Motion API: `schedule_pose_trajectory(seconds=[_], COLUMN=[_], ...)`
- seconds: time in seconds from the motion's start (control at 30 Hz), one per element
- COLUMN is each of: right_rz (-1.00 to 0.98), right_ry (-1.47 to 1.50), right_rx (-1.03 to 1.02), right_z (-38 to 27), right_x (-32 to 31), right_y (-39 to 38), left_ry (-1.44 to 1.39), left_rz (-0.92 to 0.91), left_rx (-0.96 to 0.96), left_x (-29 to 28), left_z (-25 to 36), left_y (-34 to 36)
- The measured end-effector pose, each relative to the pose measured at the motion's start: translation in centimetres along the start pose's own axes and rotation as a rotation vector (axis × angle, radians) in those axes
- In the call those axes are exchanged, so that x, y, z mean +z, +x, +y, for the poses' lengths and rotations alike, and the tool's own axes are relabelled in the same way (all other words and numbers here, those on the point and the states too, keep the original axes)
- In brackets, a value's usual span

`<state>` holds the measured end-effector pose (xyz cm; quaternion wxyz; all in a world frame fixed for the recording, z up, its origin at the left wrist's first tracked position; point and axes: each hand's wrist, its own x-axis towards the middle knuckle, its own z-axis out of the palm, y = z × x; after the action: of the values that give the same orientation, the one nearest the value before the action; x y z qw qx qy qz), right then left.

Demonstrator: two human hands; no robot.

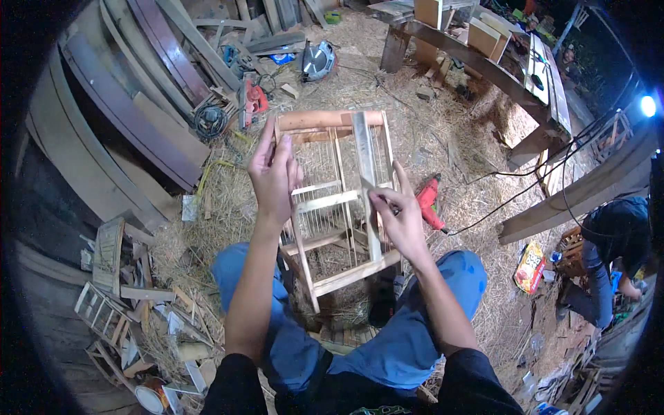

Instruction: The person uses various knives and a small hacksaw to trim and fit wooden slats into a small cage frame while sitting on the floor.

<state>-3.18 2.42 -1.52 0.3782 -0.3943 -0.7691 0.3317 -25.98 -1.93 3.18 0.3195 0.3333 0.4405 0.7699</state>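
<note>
Slatted wooden cage frame (pixel 337 200), thin wire bars

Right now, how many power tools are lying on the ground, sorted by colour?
Red drill by the right hand: 1
Red tool beyond the wooden cage frame: 1
Grey circular saw: 1
Blue tool: 1
Total: 4

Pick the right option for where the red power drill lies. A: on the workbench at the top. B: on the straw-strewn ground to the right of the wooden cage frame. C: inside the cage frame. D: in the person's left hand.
B: the red power drill lies on the straw just right of the wooden cage frame, beside the right hand; the left hand grips the frame's left post.
</note>
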Motion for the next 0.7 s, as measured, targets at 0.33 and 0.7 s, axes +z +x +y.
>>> schedule_pose_trajectory(seconds=[0.33, 0.7], right_rz=[-0.049, -0.015], right_ry=[0.046, 0.064], right_rx=[0.029, 0.129], right_z=[-2.5, -1.0], right_x=[3.9, 4.5], right_y=[-1.3, -1.6], left_ry=[0.026, 0.029], left_rz=[-0.021, -0.002], left_rx=[0.031, 0.039], left_x=[0.5, 1.2], left_z=[-1.2, -1.4], left_y=[0.4, 0.1])
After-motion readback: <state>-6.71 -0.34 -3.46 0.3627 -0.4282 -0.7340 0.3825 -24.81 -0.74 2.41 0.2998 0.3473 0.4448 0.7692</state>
